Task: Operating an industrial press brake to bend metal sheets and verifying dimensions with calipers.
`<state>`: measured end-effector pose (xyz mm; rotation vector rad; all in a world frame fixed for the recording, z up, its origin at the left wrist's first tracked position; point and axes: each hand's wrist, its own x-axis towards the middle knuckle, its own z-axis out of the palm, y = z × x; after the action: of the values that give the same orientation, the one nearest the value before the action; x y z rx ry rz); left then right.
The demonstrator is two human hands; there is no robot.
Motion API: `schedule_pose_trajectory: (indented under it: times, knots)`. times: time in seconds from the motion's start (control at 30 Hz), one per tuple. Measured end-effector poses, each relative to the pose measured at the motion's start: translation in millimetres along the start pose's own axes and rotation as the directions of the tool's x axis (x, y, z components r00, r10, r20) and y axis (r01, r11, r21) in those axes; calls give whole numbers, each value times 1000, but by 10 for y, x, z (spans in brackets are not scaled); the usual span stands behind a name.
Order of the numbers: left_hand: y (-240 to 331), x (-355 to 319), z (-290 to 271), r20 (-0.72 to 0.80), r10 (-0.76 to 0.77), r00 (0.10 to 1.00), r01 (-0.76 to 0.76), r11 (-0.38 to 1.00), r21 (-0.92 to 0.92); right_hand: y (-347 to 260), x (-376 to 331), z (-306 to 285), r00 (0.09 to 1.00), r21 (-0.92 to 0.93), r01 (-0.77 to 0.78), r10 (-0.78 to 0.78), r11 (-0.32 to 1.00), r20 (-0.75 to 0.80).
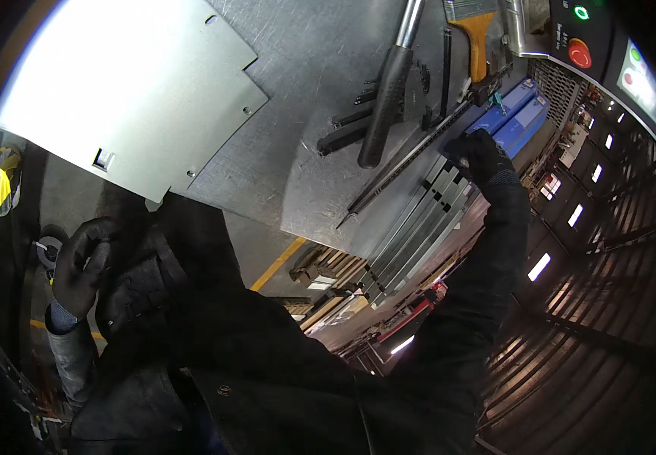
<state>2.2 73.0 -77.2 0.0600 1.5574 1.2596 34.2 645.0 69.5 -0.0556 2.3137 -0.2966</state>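
Note:
My right hand, in a black glove, reaches out to the far end of a stack of long grey metal profiles and curls its fingers over the top pieces. The stack lies along the edge of a steel table. My left hand, also gloved in black, hangs low at the left beside my dark jacket. Its fingers are loosely curled, and I cannot make out anything in it. A large bright sheet-metal plate with notches and small holes lies on the table above the left hand.
A black-handled tool, a thin long rod, small black bars and an orange-handled brush lie on the table. Blue boxes sit beyond my right hand. A control panel with a red button stands at top right.

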Motion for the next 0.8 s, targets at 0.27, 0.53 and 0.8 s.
schedule_pose_trajectory:
  times: [0.27, 0.53, 0.8]
  knots:
    - [-54, 36, 41, -22, 38, 999, -38, 999, -10, -333, 198, 76, 976, -148, -211, 216, 966, 16]
    - [-43, 76, 90, -28, 22, 999, -21, 999, 29, 483, -148, 314, 818, 523, -495, 576, 693, 11]
    - [-23, 116, 59, -20, 71, 997, -71, 997, 6, 443, -240, 270, 888, 339, -409, 455, 847, -66]
